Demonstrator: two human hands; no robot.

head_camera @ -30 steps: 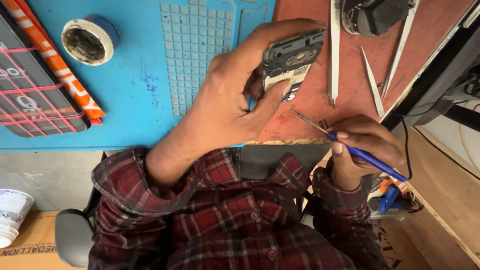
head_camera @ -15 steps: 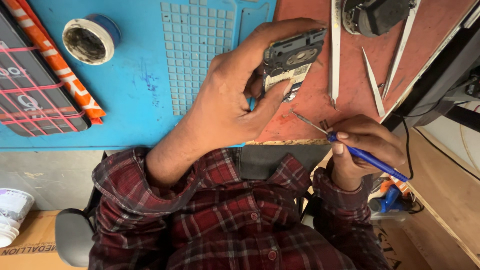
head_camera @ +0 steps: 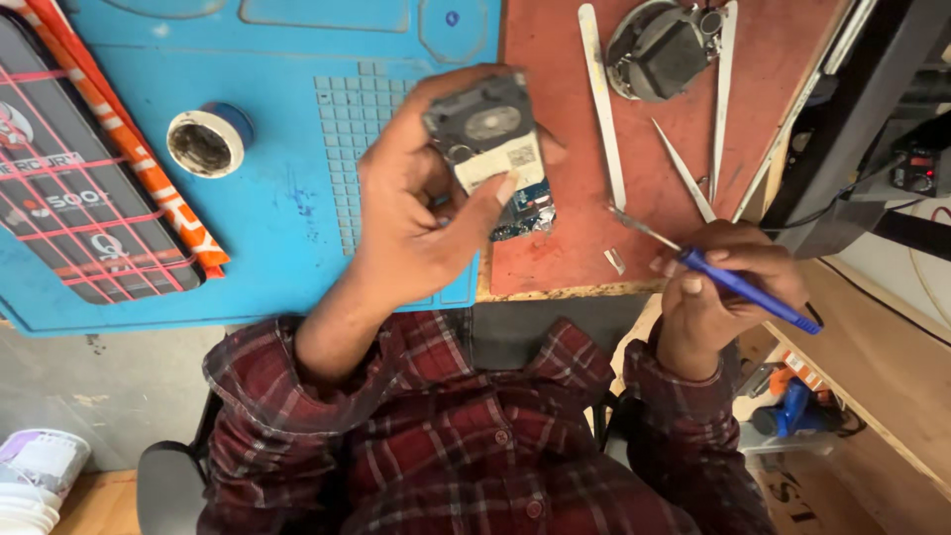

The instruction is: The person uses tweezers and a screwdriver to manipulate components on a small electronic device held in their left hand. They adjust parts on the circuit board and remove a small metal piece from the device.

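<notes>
My left hand (head_camera: 416,213) is shut on a small opened electronic device (head_camera: 487,144). The device has a dark grey housing, a white label and a blue circuit board showing at its lower end. I hold it above the seam between the blue mat (head_camera: 287,198) and the red mat (head_camera: 565,248). My right hand (head_camera: 718,292) rests at the table's near edge, gripping a blue-handled tool (head_camera: 748,289). Its thin metal tip (head_camera: 639,226) points toward the device but stays apart from it.
Metal tweezers and flat pry tools (head_camera: 602,104) lie on the red mat beside a dark round part (head_camera: 662,50). A tape roll (head_camera: 203,144) and a dark flat box with an orange strip (head_camera: 74,213) sit on the blue mat. Stacked cups (head_camera: 35,481) stand low left.
My left hand has brought the device leftward and slightly nearer, turning it so the label faces up. My right hand with the tool has barely moved.
</notes>
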